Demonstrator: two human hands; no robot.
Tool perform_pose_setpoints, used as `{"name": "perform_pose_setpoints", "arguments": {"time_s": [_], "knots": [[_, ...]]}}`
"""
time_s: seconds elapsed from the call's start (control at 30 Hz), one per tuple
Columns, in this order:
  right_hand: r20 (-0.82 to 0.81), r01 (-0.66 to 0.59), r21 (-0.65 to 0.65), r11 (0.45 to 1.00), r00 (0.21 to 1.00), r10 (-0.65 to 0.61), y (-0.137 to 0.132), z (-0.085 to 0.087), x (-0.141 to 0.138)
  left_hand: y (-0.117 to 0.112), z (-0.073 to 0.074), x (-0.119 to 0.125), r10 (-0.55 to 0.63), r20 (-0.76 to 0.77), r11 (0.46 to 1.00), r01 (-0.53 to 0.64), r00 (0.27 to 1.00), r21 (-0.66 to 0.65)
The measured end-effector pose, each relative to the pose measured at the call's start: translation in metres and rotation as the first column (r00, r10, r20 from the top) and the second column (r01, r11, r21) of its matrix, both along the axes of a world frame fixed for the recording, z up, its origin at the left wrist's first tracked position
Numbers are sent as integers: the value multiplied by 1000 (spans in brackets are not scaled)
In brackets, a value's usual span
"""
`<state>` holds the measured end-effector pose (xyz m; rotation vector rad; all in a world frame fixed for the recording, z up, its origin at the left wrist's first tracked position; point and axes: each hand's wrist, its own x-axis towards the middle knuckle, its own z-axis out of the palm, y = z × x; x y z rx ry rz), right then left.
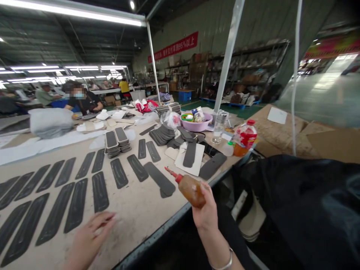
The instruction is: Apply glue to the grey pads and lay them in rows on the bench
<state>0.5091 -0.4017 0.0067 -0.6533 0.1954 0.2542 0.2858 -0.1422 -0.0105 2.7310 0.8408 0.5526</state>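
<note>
My right hand [206, 210] is wrapped round a squeeze bottle [192, 190] of amber liquid, held above the table's front edge. The bottle's red nozzle tilts up and to the left. Low over the table, my left hand [91, 238] is slightly blurred, its fingers loosely bent and apart with nothing seen between them. Nearest to it lies a dark grey strip [100, 192] with glossy streaks. Several similar strips [73, 205] are laid out in rows across the left of the table. Ahead of the bottle, plain grey strips [159, 177] overlap each other.
Stacked strips [112, 144] and a heap of grey pieces [162, 135] stand further back. A pink basin [197, 125], a glass jar [217, 134] and a red-labelled bottle [245, 138] line the right side. A metal post [229, 56] rises there. A masked person [84, 103] sits across the table.
</note>
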Motion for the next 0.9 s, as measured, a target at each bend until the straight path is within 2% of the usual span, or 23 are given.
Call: {"name": "perform_pose_setpoints", "arguments": {"time_s": [0.1, 0.13, 0.2, 0.27, 0.37, 0.53, 0.67, 0.73, 0.8, 0.9], "knots": [[-12, 40, -18, 999, 999, -40, -6, 0, 7, -42, 9, 79, -293, -44, 948, 284, 955, -140], [-14, 45, -22, 999, 999, -46, -7, 1, 7, -57, 11, 106, -342, -54, 930, 330, 938, -160], [-18, 38, -21, 999, 999, -39, -7, 1, 6, -82, 12, 150, -368, -110, 925, 352, 923, -141], [-24, 23, -21, 1000, 999, -24, -7, 3, 4, -96, 11, 178, -363, -188, 931, 348, 913, -109], [-13, -5, -17, 1000, 1000, 4, -7, 5, 2, -98, 7, 195, -365, -269, 931, 353, 892, -93], [0, -4, -10, 1000, 1000, 4, -8, 4, 4, -81, 5, 204, -422, -266, 907, 401, 867, -130], [-33, 38, 14, 999, 999, -38, -9, 2, 8, -67, 22, 193, -449, -159, 892, 431, 879, -136], [-86, 59, 50, 997, 995, -54, -9, 1, 11, -57, 33, 172, -473, -50, 878, 467, 879, -103], [-151, 68, 83, 994, 987, -55, -9, -1, 13, -45, 41, 141, -512, 45, 857, 514, 858, -42], [-211, 57, 88, 995, 977, -37, -8, -4, 14, -21, 39, 83, -496, 44, 868, 497, 867, 5]]}}
